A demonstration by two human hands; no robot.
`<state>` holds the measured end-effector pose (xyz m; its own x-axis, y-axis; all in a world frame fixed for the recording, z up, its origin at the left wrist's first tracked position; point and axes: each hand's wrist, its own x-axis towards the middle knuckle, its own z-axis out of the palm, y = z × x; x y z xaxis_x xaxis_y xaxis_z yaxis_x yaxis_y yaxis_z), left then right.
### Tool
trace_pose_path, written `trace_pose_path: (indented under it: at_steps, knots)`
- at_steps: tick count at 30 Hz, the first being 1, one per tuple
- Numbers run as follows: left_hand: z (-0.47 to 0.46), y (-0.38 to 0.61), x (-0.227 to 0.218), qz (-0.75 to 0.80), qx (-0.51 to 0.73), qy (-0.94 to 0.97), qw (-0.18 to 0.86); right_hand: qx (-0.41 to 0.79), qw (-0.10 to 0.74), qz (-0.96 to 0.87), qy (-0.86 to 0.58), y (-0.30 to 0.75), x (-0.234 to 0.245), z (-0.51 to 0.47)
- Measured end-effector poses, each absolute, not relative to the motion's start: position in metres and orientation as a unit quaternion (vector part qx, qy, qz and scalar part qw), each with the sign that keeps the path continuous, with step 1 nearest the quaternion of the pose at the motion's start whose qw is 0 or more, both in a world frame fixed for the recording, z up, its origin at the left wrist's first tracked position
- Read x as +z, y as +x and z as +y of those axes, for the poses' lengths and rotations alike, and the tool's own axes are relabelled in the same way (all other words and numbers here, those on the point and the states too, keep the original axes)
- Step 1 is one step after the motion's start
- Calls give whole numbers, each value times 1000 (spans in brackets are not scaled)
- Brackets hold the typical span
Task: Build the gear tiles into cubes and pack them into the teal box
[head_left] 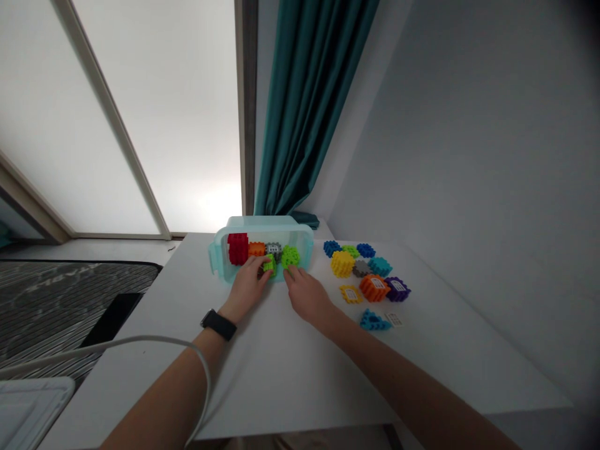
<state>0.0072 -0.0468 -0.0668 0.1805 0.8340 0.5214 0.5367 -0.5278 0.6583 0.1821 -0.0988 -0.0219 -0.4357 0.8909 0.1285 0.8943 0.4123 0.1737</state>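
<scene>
Loose blocks lie on the right, among them a yellow block (343, 264), an orange block (374, 288), a purple block (398, 289) and a blue triangular piece (374, 320); a pale cable (140, 338) loops across the left forearm. Inside the translucent bin (214, 259), a red block (238, 249) sits left of both hands. The left hand (247, 282) pinches a small green block (270, 265) at the bin's near side; the right hand's (307, 295) fingertips meet a larger green block (290, 255), whether gripping I cannot tell. The bin rests on a white table (281, 375) before a teal curtain (309, 106) and frosted panels (154, 112).
</scene>
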Motion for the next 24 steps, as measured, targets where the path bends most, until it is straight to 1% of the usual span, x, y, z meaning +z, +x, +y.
trace_pose_path:
  at_steps: [4,7,15,19,24]
  knots:
    - [-48,7,-66,460,446,749,169,-112,45,-846,-520,180,-33,-100]
    - [-47,7,-67,460,447,748,171,-115,54,-851,-509,174,-29,-93]
    - [-47,7,-66,461,454,740,184,-86,-47,-819,-566,167,-7,-84]
    - [-48,7,-65,461,454,741,184,-79,-56,-818,-567,165,-8,-77]
    - [-46,7,-66,461,454,741,180,-72,-42,-832,-549,171,-11,-74]
